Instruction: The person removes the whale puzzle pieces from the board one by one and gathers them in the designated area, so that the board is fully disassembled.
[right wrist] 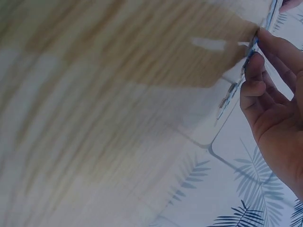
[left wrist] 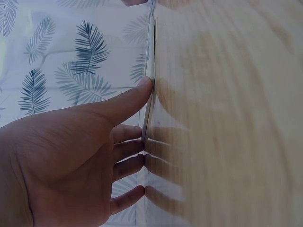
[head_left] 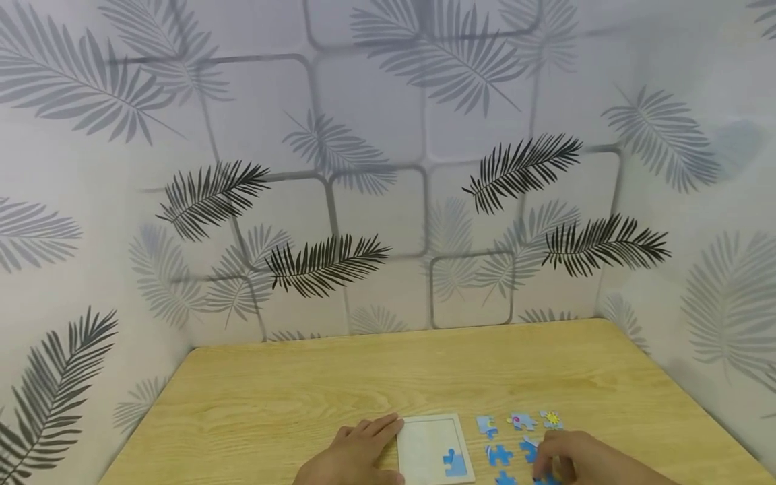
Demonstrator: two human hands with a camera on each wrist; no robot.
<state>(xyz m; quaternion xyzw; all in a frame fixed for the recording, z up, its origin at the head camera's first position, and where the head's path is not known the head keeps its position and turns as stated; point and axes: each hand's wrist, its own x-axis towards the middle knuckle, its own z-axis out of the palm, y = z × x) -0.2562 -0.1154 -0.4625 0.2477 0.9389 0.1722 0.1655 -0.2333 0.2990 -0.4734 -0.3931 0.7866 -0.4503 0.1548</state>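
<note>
A pale square puzzle tray (head_left: 427,448) lies flat on the table, with joined blue puzzle pieces (head_left: 455,464) in its lower right corner. My left hand (head_left: 354,455) rests at its left edge, fingers extended; in the left wrist view the thumb (left wrist: 128,101) touches the tray's edge. To the right of the tray, my right hand (head_left: 576,455) bends over loose pieces. Its thumb and a finger pinch a blue puzzle piece (head_left: 547,479) low against the table, partly hidden by the hand. The right wrist view shows the other fingers (right wrist: 253,90) curled.
Several loose pieces lie right of the tray, among them one with a yellow sun (head_left: 552,419), one with a pink spot (head_left: 522,422) and a blue one (head_left: 499,455). A patterned cloth wall (head_left: 376,202) stands behind the wooden table (head_left: 273,391).
</note>
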